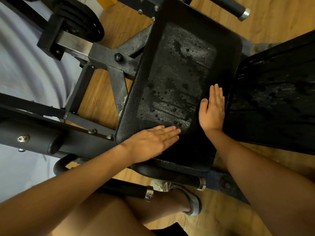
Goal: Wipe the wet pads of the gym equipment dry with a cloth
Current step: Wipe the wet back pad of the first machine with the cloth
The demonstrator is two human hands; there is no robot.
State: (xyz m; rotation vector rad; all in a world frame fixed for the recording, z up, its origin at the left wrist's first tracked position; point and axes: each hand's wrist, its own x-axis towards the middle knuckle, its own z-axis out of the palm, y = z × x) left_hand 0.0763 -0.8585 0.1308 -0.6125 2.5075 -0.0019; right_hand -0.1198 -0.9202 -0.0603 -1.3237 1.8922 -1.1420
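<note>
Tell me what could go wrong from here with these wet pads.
1. The left hand and right hand lie flat and bare on the wet seat pad. No cloth is in view, so the palms may only smear the water.
2. A palm could slip on the slick surface if leaned on.
3. The second pad on the right is wet too and might get skipped.

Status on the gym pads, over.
Left hand flat on seat pad, open. Right hand flat on its right edge, open. Seat pad and side pad wet. No cloth in view.
</note>
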